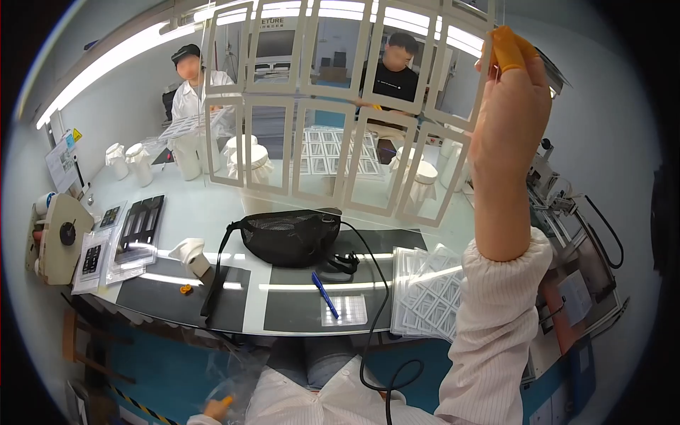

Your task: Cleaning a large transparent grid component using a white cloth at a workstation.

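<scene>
Workbench (pixel 283 297) below; right hand (pixel 510 120) fingers (pixel 506 49) pinch clear sheet (pixel 333 106) edge

Person wears a pale pink-white coat w/ fine vertical pinstripes; sleeves end in gathered elastic cuffs. Right hand (pixel 511 120) has orange rubber finger cots on the fingertips (pixel 507 48). Left hand (pixel 216 409), low at the frame edge, has an orange cot too. Grey trousers show at the lap.

Under the raised right hand (pixel 511 113) there's open air down to the stack of sheets (pixel 428 290). Left of the grip, the held clear sheet (pixel 333 113) blocks the way; below it the black bag (pixel 289 237) and its cable crowd the table (pixel 205 212).
</scene>
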